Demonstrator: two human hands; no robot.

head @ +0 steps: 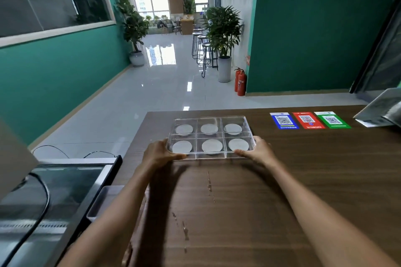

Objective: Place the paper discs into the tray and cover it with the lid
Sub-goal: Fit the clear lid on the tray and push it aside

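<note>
The clear tray point(210, 136) sits on the brown counter point(282, 180) just above the middle of the frame, straight ahead of the person, its long axis running left to right across the picture. It has six compartments in two rows of three, and each holds one white paper disc — the near-middle paper disc point(212, 145) among them. A transparent lid point(245, 120) seems to lie over the top already, though clear plastic on clear plastic makes it hard to say whether it is fully seated.

The hands flank the tray at its two near corners. The left hand point(159, 155) grips the lower-left corner, thumb laid along the near edge and fingers curled round the short side. The right hand point(259, 151) mirrors it at the lower-right corner, thumb on the near rim and fingers wrapped on the right side. Both touch the tray, and neither is nearer than the other — the hold is even, one hand at each end of the long axis.

With all six discs in place, the task looks nearly complete. What remains, as I judge it, is to press the lid square or set the tray down, which calls for both ends moving level.

At the upper right of the counter, well apart from the tray, lie three QR code cards point(309, 119) in blue, red and green.
</note>
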